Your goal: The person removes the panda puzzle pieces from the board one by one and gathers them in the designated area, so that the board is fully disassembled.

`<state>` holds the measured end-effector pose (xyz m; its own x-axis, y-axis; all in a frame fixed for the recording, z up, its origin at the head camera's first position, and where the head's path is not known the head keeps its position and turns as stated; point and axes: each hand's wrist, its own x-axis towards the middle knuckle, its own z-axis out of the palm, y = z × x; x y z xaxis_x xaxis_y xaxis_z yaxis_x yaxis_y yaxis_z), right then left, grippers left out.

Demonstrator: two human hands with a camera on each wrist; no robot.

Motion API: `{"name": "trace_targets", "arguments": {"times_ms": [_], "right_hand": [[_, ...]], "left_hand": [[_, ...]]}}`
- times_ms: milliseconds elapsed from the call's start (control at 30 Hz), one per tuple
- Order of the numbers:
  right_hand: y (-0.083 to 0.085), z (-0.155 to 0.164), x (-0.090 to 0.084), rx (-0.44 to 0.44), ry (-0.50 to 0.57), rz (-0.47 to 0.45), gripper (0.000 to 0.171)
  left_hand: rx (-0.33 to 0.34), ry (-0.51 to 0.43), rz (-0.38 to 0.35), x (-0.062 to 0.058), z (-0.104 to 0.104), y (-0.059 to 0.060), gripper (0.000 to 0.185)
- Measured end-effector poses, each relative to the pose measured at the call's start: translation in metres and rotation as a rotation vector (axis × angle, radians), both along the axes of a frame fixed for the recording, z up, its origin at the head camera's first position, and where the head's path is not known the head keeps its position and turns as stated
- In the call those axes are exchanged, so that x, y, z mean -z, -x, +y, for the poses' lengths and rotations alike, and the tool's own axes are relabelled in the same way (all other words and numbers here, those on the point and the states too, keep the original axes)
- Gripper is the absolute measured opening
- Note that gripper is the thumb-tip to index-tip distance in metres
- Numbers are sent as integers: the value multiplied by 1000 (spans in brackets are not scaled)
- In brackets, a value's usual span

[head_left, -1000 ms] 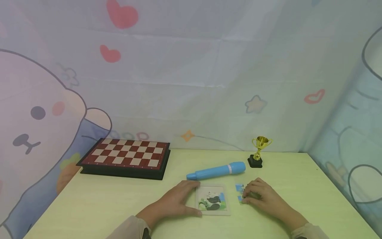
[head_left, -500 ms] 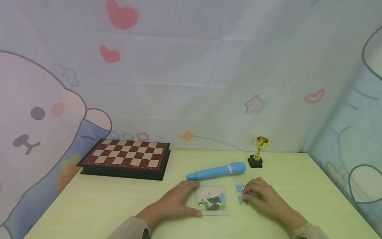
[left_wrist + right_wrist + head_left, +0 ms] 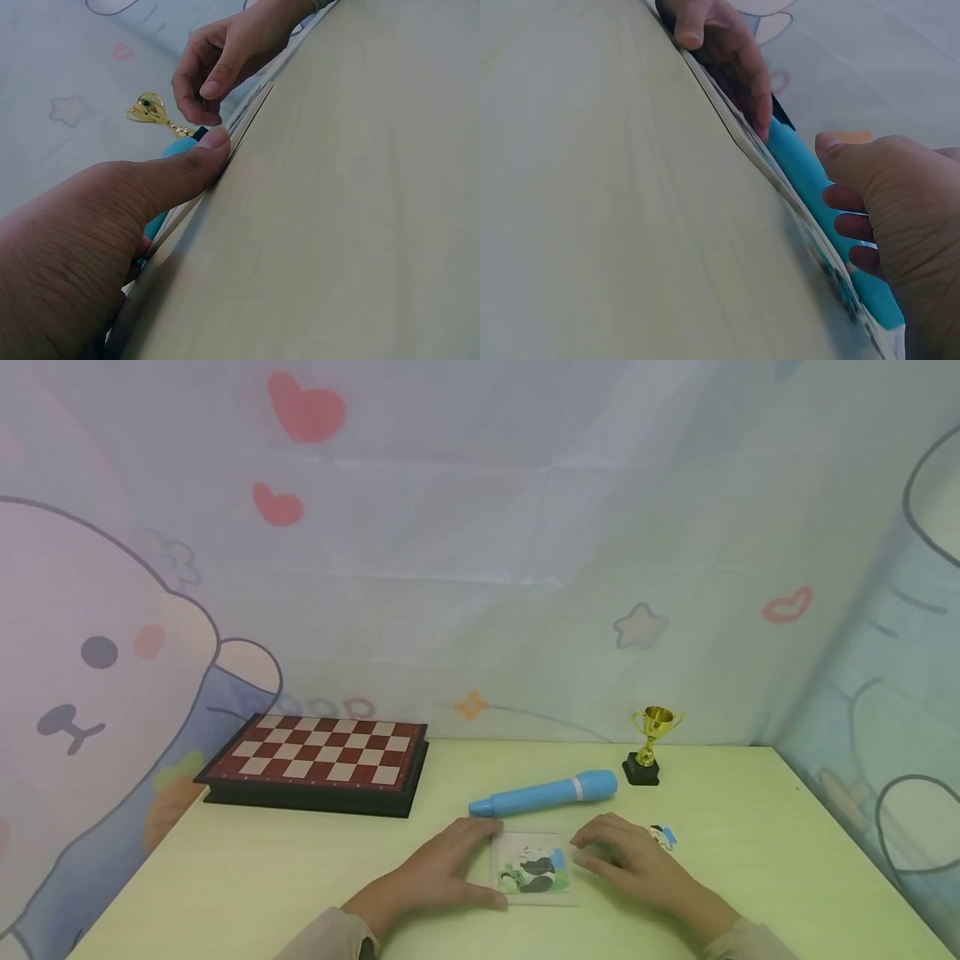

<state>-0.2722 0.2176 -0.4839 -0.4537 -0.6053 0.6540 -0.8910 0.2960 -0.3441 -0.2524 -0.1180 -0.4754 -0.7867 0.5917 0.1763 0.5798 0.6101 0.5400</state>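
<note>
A square puzzle tray [image 3: 537,900] lies flat on the table, showing a partly filled panda picture [image 3: 536,872]. My left hand [image 3: 442,870] spans its left side, thumb at the near corner and index finger at the far corner; in the left wrist view the thumb [image 3: 191,169] rests against the tray's edge. Just off the tray's right edge hovers my right hand [image 3: 630,864], fingers bent and thumb near them. Whether a piece sits between its fingertips cannot be made out. A puzzle piece [image 3: 662,837] with blue and black shows beyond the right hand. Other pieces may be hidden under that hand.
Behind the tray lies a blue toy microphone [image 3: 543,794]. A small gold trophy [image 3: 651,743] on a black base stands farther back to the right. At the back left is a red and white chessboard box [image 3: 318,752]. A printed cloth [image 3: 480,568] hangs behind the table.
My right hand has moved left toward the tray, uncovering a puzzle piece on its right. The two blue pieces seen before to its left are out of sight. My left hand stays put.
</note>
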Motion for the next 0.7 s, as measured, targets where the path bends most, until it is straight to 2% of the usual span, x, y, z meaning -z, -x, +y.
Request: {"name": "trace_targets", "arguments": {"times_ms": [133,233,333,500,700], "right_hand": [[2,-18,-3,-16,-52,-32,23],[2,-33,-5,18,-119,-77,21],[3,-46,-7,62,-193,-95,27],[9,-57,-5,104,-273,-68,37],[9,-56,-1,113,-262,-26,36]], "left_hand": [[-10,1,0,3,-1,-1,101],[-13,-3,0,4,-2,-1,100],[-10,-5,-1,4,-1,-1,99],[-4,-5,0,1,0,0,98],[0,-3,-5,0,2,1,98]]}}
